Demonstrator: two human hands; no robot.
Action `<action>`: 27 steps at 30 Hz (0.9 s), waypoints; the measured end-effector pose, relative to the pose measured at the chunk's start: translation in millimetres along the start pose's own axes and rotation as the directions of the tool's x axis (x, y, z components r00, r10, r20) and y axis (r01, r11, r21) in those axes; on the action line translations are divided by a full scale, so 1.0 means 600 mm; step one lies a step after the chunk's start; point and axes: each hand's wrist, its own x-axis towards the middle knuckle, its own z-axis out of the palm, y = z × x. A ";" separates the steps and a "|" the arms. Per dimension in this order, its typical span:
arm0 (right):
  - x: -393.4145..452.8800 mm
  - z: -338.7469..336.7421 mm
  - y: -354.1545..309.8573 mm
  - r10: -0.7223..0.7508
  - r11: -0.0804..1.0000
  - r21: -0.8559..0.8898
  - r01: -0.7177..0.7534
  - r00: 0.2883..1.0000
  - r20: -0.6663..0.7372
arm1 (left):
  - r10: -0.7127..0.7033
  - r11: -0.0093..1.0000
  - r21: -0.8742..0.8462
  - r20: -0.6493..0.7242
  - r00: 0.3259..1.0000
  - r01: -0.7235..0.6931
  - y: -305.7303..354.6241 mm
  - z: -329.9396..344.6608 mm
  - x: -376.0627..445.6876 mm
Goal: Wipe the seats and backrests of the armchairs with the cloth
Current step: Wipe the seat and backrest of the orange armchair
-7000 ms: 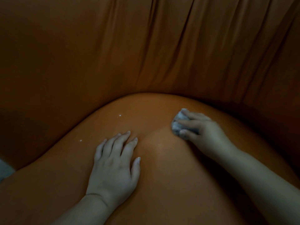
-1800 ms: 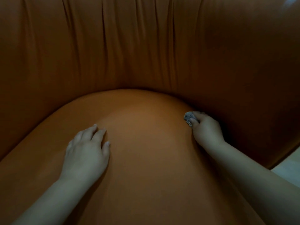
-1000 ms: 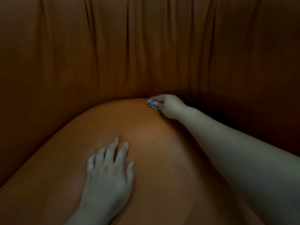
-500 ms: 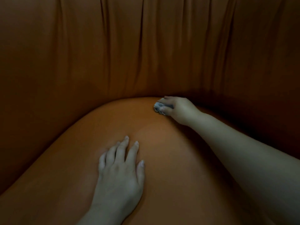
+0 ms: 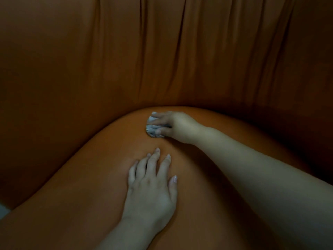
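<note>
Nearest to us, our left hand (image 5: 149,192) lies flat, palm down with fingers straight and slightly spread, on the smooth, rounded orange-brown seat cushion of the armchair (image 5: 93,186). Bare cushion surface stretches to the left of this hand out to the curved left edge of the seat. Farther away, our right hand (image 5: 173,123) reaches across and grips a small crumpled grey-white cloth (image 5: 152,129), fingers curled over it, pressing it onto the seat close to its curved back edge. Beyond that edge a dark seam separates the seat from the pleated orange-brown fabric backrest (image 5: 162,51), which rises and wraps around both sides. A pale sliver shows at the far lower left corner; we cannot tell what it is.
</note>
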 end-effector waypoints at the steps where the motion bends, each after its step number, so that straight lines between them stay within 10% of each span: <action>1: -0.024 -0.006 0.010 0.015 1.000 0.009 -0.014 1.000 -0.026 | 0.000 1.000 -0.008 -0.012 1.000 0.000 0.002 -0.001 -0.002; 10: -0.226 -0.026 0.020 0.295 0.949 -0.042 -0.312 0.927 -0.231 | 0.030 0.997 -0.077 -0.003 1.000 -0.030 -0.002 -0.021 -0.005; 27: -0.206 0.125 -0.206 0.027 0.998 -0.061 -0.035 0.992 -0.126 | -0.287 0.944 -0.166 0.009 0.958 0.285 -0.155 -0.107 -0.095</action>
